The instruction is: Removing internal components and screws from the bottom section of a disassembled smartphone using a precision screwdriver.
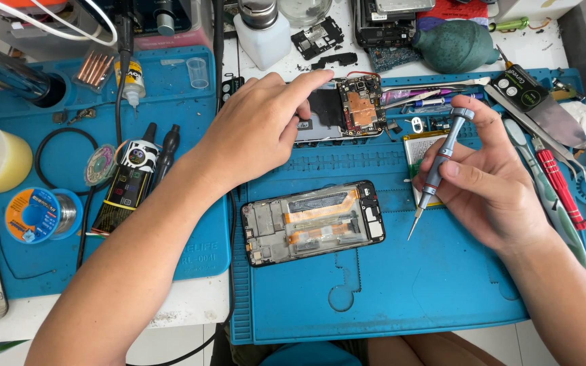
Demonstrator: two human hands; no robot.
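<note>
Pinning the circuit board (357, 107) at the blue mat's (388, 298) far edge, left hand (256, 129) fingertips pressed together; right hand (486, 179) pinches the precision screwdriver (439, 166) — keep it vertical.

Left hand (256, 129) on circuit board (357, 105), right hand (486, 179) gripping screwdriver (437, 169)

**My bench, from edge to edge**

I work at a white table (191, 315), its near edge chipped and scuffed. Two blue silicone mats cover most of it: a large ridged one (388, 291) on the right, and a smaller one (191, 169) on the left. The far strip of tabletop shows bare white between clutter. Light is bright and even, falling from above with soft, short shadows. No wall, window or floor is clear in my view.
</note>
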